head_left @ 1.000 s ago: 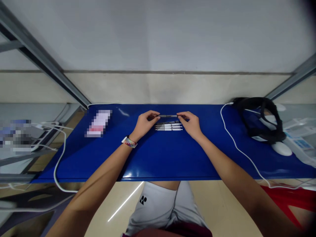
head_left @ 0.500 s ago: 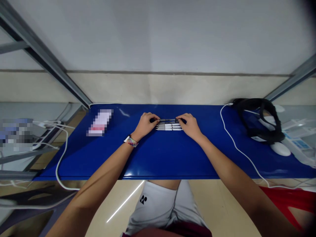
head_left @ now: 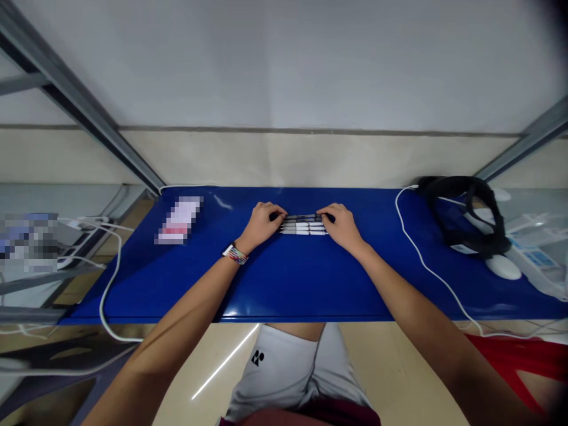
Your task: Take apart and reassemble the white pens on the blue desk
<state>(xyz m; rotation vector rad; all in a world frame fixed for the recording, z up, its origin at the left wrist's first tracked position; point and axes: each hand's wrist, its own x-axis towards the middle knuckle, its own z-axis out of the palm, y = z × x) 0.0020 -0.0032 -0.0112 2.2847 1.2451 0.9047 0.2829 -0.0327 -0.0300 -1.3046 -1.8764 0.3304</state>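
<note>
Several slim pens lie side by side in a row on the blue table. The far ones are dark pens; the nearer ones are white-and-grey pens. At the row's left end, my left hand has thumb and fingers closed on the tip of a dark pen. On the opposite end, my right hand pinches that dark pen, and its curled fingers hide the right ends of some others. A patterned band circles my left wrist.
A blurred pink-and-white rectangle lies at the table's left. On the right are a black headset, a white rounded device and a clear plastic container. A white cable runs toward the front edge.
The far dark pen has shifted slightly toward me, so the gap between it and the other pens is narrower. Both hands stay at the row's ends.
</note>
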